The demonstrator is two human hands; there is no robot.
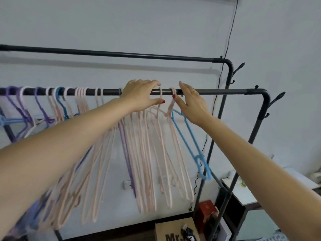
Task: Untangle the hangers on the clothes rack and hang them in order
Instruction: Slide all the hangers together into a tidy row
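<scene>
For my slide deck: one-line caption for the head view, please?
Both hands, left hand and right hand, reach pale pink plastic hangers on black metal rail.

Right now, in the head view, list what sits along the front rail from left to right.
Purple hangers → blue hanger hook → pink hanger hooks → left hand → pink hook → right hand → bare rail → rack's corner bend.

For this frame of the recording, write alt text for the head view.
Two bare hands reach up to the front rail of a black clothes rack: the left hand rests over it, the right hand pinches a pink hanger's hook. Pink hangers crowd below, a blue hanger rightmost, purple ones far left.
</scene>
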